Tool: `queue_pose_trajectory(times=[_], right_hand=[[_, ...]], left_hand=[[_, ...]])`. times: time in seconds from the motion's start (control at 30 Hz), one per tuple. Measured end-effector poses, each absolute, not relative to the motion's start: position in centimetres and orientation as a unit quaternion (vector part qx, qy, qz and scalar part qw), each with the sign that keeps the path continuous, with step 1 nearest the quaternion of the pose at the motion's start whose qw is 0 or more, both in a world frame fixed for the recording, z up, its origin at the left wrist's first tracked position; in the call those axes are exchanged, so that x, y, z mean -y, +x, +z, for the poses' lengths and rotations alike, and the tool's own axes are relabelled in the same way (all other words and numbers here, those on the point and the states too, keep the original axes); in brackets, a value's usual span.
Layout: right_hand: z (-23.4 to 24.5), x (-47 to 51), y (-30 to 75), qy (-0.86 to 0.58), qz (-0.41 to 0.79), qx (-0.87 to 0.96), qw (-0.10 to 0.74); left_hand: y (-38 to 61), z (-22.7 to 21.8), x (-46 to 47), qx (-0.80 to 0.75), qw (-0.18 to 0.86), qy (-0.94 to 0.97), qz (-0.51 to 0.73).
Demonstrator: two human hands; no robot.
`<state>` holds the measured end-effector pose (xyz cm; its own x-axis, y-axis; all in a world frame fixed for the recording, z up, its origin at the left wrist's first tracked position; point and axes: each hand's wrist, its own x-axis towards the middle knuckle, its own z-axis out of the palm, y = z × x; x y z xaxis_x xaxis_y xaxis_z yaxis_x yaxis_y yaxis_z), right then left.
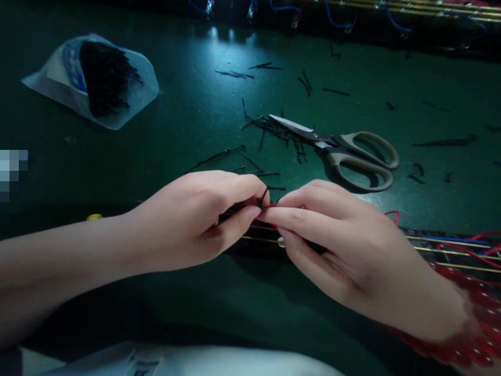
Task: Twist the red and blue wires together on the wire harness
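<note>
My left hand (pixel 195 222) and my right hand (pixel 344 250) meet fingertip to fingertip over a green table (pixel 188 120). Both are pinched closed. A thin black cable tie (pixel 264 196) sticks up from between my left thumb and forefinger. My right fingers press on a red wire (pixel 392 214) that belongs to a bundle of wires (pixel 450 245) running off to the right, with yellow, blue and red strands. Most of the tie and the spot where the fingers meet are hidden by the hands.
Scissors (pixel 352 151) with grey handles lie open just behind my right hand. Several cut black tie ends (pixel 270 128) are scattered around their blades. A white bag of black cable ties (pixel 97 78) lies at the far left. More wires (pixel 410 8) run along the far edge.
</note>
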<state>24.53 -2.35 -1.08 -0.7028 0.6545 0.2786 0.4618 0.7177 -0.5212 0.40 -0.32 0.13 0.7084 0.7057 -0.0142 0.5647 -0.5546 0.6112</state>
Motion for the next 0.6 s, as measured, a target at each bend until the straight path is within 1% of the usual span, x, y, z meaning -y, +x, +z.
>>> queue_pose_trajectory(times=[0.2,0.4,0.6], right_hand=[[-1.06,2.27,24.52,-0.325,0.219,0.893,0.222],[-0.87,2.24,24.47,-0.334,0.217,0.892,0.214],[-0.91,2.29,24.47,-0.331,0.218,0.891,0.220]], left_hand=[[0.32,-0.03,0.46,-0.381,0.311,0.862,0.124],[0.19,-0.44,0.54,-0.361,0.370,0.839,0.168],[0.02,-0.22,0.57,-0.362,0.368,0.839,0.170]])
